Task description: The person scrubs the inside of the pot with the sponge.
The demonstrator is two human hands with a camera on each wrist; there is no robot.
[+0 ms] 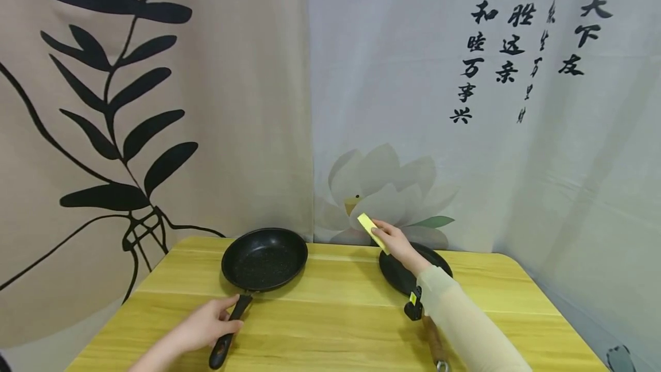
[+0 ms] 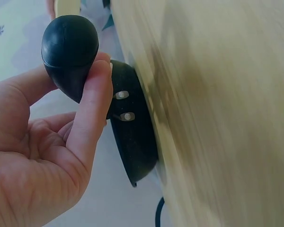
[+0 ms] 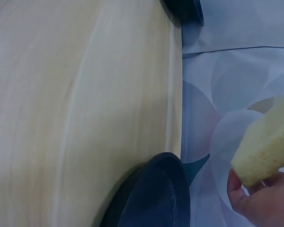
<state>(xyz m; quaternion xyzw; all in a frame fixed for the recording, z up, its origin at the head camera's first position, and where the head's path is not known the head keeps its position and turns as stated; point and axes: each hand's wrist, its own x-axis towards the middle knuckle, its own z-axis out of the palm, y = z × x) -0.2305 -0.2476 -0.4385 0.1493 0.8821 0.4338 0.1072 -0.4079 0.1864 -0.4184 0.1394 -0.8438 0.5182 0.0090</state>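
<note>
- Seems early: grips made; sponge (image 1: 367, 225) touches neither pan yet.
- Left hand (image 1: 209, 324): fingers clamped on frying pan (image 1: 265, 260) handle (image 1: 221, 352).
- Right hand (image 1: 395, 241): fingers pinch sponge, raised near bench (image 1: 330, 314) far edge.
- Frying pan: no contents visible.
- Wooden-handled pan (image 1: 394, 274): partly hidden by sleeve (image 1: 465, 309).

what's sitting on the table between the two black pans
Nothing: between the left pan and the right pan the wooden tabletop is bare, as the head view shows.
</note>
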